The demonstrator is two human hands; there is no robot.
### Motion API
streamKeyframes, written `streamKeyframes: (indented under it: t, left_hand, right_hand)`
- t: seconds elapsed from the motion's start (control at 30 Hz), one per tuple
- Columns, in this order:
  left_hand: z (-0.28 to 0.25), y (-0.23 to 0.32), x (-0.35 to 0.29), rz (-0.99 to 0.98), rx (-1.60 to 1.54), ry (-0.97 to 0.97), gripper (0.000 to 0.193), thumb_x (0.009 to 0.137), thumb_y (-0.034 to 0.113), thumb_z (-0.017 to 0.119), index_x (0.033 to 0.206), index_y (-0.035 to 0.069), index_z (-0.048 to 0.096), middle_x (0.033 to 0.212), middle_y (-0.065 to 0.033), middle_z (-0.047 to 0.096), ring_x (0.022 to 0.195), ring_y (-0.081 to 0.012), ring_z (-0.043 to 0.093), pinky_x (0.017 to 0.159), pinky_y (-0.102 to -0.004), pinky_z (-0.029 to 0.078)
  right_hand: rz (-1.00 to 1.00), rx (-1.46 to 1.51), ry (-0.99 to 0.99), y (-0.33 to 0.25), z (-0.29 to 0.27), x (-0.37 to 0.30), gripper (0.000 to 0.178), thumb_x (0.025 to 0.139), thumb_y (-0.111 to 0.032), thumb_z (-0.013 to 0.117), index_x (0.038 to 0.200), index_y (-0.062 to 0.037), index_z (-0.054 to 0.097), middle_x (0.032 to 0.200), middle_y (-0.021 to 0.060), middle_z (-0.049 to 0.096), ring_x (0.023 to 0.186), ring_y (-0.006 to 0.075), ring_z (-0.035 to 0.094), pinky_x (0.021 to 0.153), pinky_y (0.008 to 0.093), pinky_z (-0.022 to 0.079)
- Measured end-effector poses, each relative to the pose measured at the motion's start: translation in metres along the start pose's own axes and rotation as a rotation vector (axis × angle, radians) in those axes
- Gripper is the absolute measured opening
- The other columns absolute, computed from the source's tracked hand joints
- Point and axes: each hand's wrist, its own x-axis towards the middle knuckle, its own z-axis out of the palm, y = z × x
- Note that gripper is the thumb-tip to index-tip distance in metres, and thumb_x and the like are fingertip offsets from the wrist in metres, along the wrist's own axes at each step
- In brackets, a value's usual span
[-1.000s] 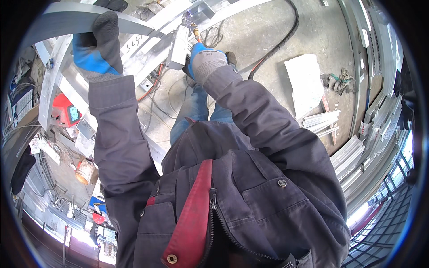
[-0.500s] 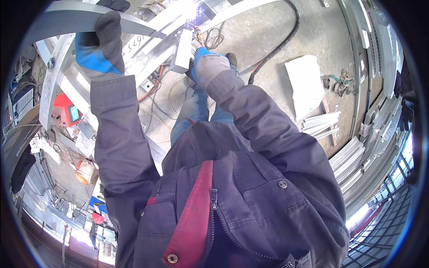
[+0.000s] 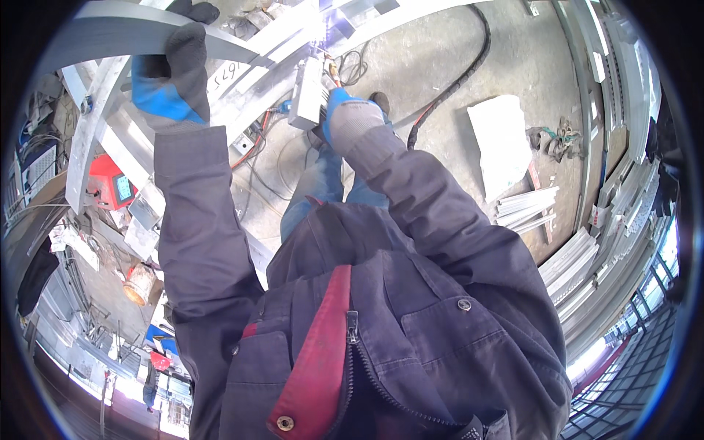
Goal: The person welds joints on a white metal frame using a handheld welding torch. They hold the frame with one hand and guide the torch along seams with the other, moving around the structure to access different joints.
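Observation:
My left hand (image 3: 167, 84), in a blue and dark grey glove, is closed around a broad grey metal bar (image 3: 110, 35) at the upper left. Its dark fingertips show beyond the bar's far side. My right hand (image 3: 353, 116), also gloved, grips a welding torch whose brass-coloured neck (image 3: 334, 73) points away from me; the handle is mostly hidden in the glove. A bright violet-white arc (image 3: 321, 31) glows just past the torch tip, on the pale metal frame. Close by on the left of my right hand is the end of a rectangular metal tube (image 3: 306, 95).
A red machine with a small screen (image 3: 111, 183) stands at the left. A thick black hose (image 3: 458, 81) curves over the floor. To the right lie a white sheet (image 3: 500, 139), thin white strips (image 3: 526, 210) and stacked metal profiles (image 3: 605, 253). My legs (image 3: 315, 183) are below.
My right hand and the torch have shifted slightly right and nearer to me. My left hand keeps its grip on the bar, appearing a little farther right. The arc is still lit.

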Motion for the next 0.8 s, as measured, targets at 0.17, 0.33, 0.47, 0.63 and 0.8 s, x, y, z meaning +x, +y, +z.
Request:
streamKeyframes:
  t: [0.17,0.33,0.47,0.63,0.8]
  left_hand:
    - [0.018,0.01,-0.006,-0.083,-0.159,0.135,0.049,0.095,0.016,0.075,0.133,-0.01,0.056,0.115,-0.0214,0.07,0.105,-0.0255,0.069,0.096,-0.0337,0.053]
    - [0.019,0.018,-0.005,-0.127,-0.154,0.144,0.048,0.094,0.011,0.074,0.133,-0.01,0.056,0.115,-0.0221,0.07,0.108,-0.0259,0.068,0.1,-0.0365,0.051]
    - [0.021,0.019,-0.009,-0.153,-0.083,0.213,0.046,0.094,0.01,0.072,0.132,-0.01,0.057,0.115,-0.0201,0.071,0.107,-0.0252,0.068,0.098,-0.0357,0.052]
    - [0.022,0.015,-0.009,-0.141,-0.017,0.202,0.043,0.097,0.008,0.064,0.135,-0.008,0.056,0.117,-0.0204,0.071,0.109,-0.0232,0.067,0.102,-0.0351,0.048]
    - [0.015,0.013,-0.007,-0.123,0.043,0.144,0.048,0.098,0.018,0.064,0.136,-0.009,0.054,0.119,-0.0224,0.069,0.11,-0.0253,0.065,0.104,-0.0373,0.047]
  right_hand:
    - [-0.073,0.043,0.083,0.048,0.005,-0.032,0.056,0.088,-0.038,0.073,0.119,0.0027,0.052,0.096,0.0299,0.071,0.099,0.044,0.07,0.084,0.0505,0.055]
    - [-0.28,0.246,0.182,0.107,0.02,-0.063,0.068,0.083,-0.045,0.078,0.126,-0.0005,0.051,0.107,0.031,0.068,0.099,0.0471,0.068,0.081,0.0517,0.055]
    - [-0.179,0.326,0.054,0.131,0.025,-0.081,0.071,0.088,-0.03,0.075,0.146,-0.0023,0.045,0.121,0.0241,0.068,0.112,0.039,0.069,0.089,0.0442,0.055]
    - [-0.29,0.592,0.27,0.144,0.013,-0.11,0.05,0.086,-0.023,0.077,0.129,-0.0043,0.059,0.113,0.0244,0.062,0.107,0.0398,0.063,0.09,0.0417,0.052]
    - [-0.287,0.675,0.307,0.172,0.005,-0.107,0.051,0.088,-0.029,0.077,0.13,-0.0045,0.059,0.116,0.0234,0.065,0.107,0.0396,0.066,0.09,0.0427,0.052]
